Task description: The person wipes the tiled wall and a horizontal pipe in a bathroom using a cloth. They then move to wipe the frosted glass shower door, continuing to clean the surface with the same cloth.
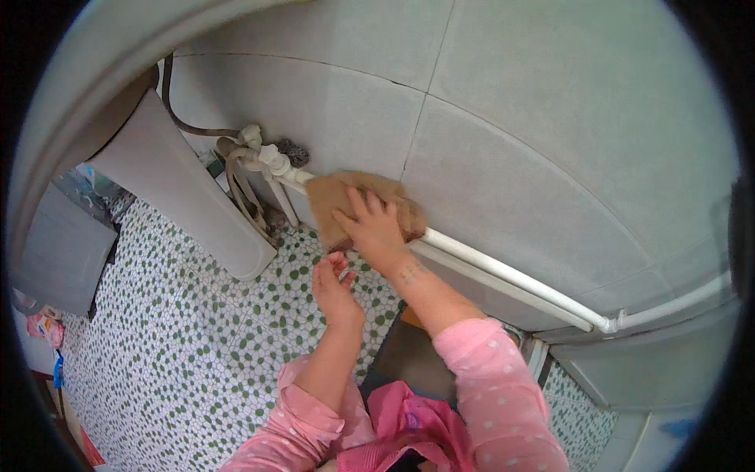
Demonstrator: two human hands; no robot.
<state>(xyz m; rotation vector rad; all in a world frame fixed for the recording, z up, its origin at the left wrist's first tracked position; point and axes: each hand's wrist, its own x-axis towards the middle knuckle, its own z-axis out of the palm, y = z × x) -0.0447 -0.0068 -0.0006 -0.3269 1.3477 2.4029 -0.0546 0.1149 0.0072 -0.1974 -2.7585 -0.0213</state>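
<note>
A brown cloth (336, 203) is draped over a white pipe (507, 270) that runs low along the tiled wall. My right hand (374, 233) lies on the cloth with its fingers spread, pressing it against the pipe and wall. Just below the cloth's lower edge is my left hand (336, 289), its fingers curled and nothing plainly in them; whether the fingertips touch the cloth cannot be told. White valve fittings (274, 159) stand at the pipe's left end, beside a dark scouring pad (293, 152).
On the left, a white pedestal (189, 194) stands under a basin (106, 65), with hoses (239, 183) behind it. The floor (206, 330) has a green and white pebble pattern. A grey box-like object (65, 248) sits farther left. A pink bag or cloth (413, 422) is near my body.
</note>
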